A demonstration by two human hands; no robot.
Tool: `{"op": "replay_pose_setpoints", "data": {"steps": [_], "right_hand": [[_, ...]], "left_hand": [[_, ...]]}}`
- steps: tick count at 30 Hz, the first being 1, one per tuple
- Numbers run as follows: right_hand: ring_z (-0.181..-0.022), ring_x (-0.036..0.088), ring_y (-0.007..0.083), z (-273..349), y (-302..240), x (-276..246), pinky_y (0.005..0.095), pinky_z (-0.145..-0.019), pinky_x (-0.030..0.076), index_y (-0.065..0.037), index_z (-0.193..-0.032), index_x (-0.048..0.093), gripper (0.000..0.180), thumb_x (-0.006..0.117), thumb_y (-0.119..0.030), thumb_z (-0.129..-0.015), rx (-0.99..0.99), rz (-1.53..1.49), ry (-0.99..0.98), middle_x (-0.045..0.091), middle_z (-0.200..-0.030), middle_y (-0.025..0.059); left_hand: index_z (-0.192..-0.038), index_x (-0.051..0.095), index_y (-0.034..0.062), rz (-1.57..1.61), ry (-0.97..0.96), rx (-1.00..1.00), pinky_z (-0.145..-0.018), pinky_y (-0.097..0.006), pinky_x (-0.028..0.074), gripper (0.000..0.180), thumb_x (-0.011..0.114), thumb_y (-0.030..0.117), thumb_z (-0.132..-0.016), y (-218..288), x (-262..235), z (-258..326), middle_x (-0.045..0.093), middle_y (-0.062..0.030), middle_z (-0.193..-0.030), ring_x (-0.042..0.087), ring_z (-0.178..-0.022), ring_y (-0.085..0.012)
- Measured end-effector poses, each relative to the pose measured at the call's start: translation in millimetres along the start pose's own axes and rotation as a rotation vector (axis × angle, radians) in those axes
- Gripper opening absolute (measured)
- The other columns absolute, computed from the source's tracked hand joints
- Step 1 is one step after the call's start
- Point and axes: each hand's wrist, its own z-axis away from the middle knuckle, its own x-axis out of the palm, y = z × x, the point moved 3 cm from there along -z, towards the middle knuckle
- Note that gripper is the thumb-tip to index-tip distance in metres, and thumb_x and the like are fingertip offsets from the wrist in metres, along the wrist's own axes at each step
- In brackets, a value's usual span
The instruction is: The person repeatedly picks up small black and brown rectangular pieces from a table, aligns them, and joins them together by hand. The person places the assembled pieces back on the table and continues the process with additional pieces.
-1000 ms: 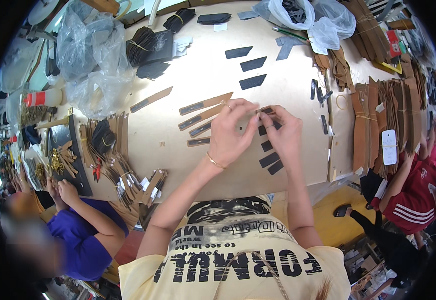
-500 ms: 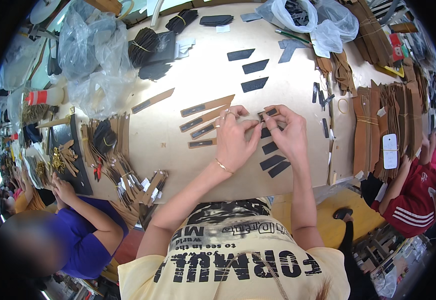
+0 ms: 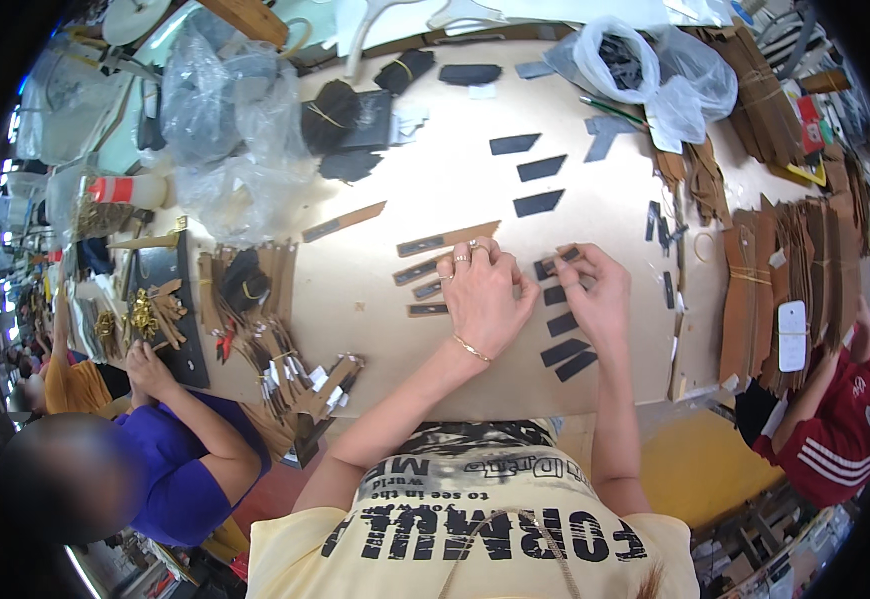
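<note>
My right hand (image 3: pixel 596 299) pinches a small dark strip (image 3: pixel 552 266) with a bit of brown at the fingertips, just above a column of black slanted strips (image 3: pixel 562 324). To its left, my left hand (image 3: pixel 487 298) lies over the right ends of several brown leather-like strips (image 3: pixel 445 241), each with a black patch at its left end. Its fingers are curled, and whatever is under them is hidden. Another brown strip with a black patch (image 3: pixel 345 221) lies apart, farther left. Beyond the hands are three black slanted pieces (image 3: pixel 540 168).
Clear plastic bags (image 3: pixel 220 130) and black bundles (image 3: pixel 333 115) stand at the far left. Bundled brown strips (image 3: pixel 295 369) lie near left, taller brown stacks (image 3: pixel 754 290) at right. A bag of dark pieces (image 3: pixel 616 62) is at the back. A co-worker in purple (image 3: pixel 195 459) sits at left.
My hands were together at the small strip; now they are apart. The left has moved left over the brown strips, while the right still pinches its piece. The whole view has shifted.
</note>
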Motion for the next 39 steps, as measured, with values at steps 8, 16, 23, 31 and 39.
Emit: {"op": "replay_pose_setpoints", "data": {"steps": [8, 16, 23, 31, 39], "right_hand": [[-0.072, 0.063, 0.0089, 1, -1, 1, 0.0251, -0.068, 0.048, 0.004, -0.102, 0.067, 0.018, 0.064, -0.006, -0.088, 0.044, -0.081, -0.022, 0.072, -0.076, 0.0092], [-0.066, 0.063, 0.0119, -2, -5, -2, 0.027, -0.062, 0.048, 0.005, -0.096, 0.069, 0.016, 0.065, -0.006, -0.086, -0.024, -0.092, 0.003, 0.071, -0.072, 0.0112], [-0.065, 0.064, 0.0122, -6, 2, -3, 0.0278, -0.063, 0.049, 0.005, -0.096, 0.069, 0.016, 0.065, -0.007, -0.086, -0.023, -0.146, -0.034, 0.071, -0.071, 0.0115], [-0.067, 0.065, 0.012, -8, -1, -4, 0.0275, -0.066, 0.05, 0.003, -0.097, 0.069, 0.016, 0.066, -0.008, -0.086, -0.048, -0.09, -0.062, 0.072, -0.074, 0.0108], [-0.069, 0.061, 0.0074, -8, 1, -5, 0.0246, -0.067, 0.047, 0.004, -0.098, 0.068, 0.015, 0.065, -0.007, -0.087, -0.015, -0.089, -0.071, 0.071, -0.071, 0.007]], "left_hand": [[-0.1, 0.066, 0.0019, 0.033, 0.194, 0.272, -0.08, -0.042, 0.049, 0.014, 0.063, 0.011, -0.09, -75, -5, -125, 0.062, -0.0185, -0.106, 0.062, -0.094, -0.0344], [-0.084, 0.063, -0.0038, -0.36, 0.031, 0.643, -0.079, -0.039, 0.054, 0.01, 0.056, 0.004, -0.083, -70, 33, -207, 0.062, -0.0164, -0.1, 0.064, -0.094, -0.0302], [-0.081, 0.067, -0.0026, -0.186, -0.07, 0.607, -0.081, -0.042, 0.053, 0.011, 0.06, 0.006, -0.081, -77, 28, -222, 0.063, -0.0182, -0.097, 0.066, -0.091, -0.033], [-0.088, 0.069, 0.0022, -0.424, -0.245, 0.67, -0.081, -0.044, 0.053, 0.019, 0.058, 0.018, -0.091, -60, 37, -233, 0.064, -0.0176, -0.095, 0.066, -0.091, -0.033], [-0.104, 0.071, 0.0177, -0.138, 0.035, 0.903, -0.06, -0.037, 0.05, 0.024, 0.068, 0.012, -0.081, -41, 4, -109, 0.069, -0.0035, -0.09, 0.063, -0.071, -0.0221]]}}
